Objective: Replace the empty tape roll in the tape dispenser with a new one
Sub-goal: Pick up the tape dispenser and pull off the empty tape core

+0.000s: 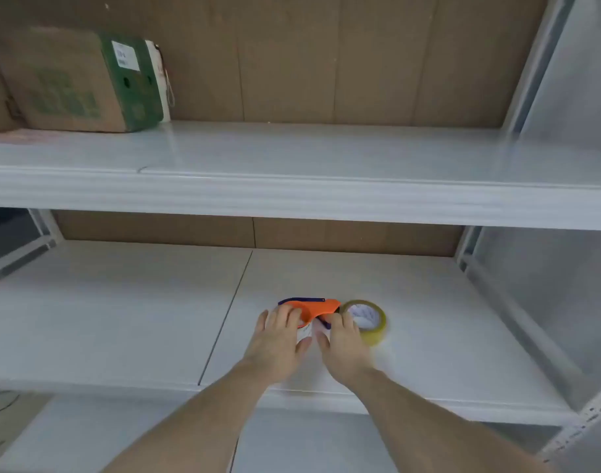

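An orange and dark blue tape dispenser [318, 308] lies on the lower white shelf [121, 319]. A white core [306, 332] shows beneath it, between my hands. My left hand [278, 336] rests over the dispenser's left side, fingers spread and touching it. My right hand [341, 343] covers its right end, fingers on the dark blue part. Whether either hand grips it is unclear. Just right of the dispenser, a full roll of yellowish clear tape [369, 320] lies flat, touching my right hand's outer side.
An upper white shelf [292, 186] runs across above, its front lip overhanging the work area. A brown and green cardboard box [77, 80] stands at its far left. White metal uprights [592, 414] frame the right side. Brown panels back both shelves.
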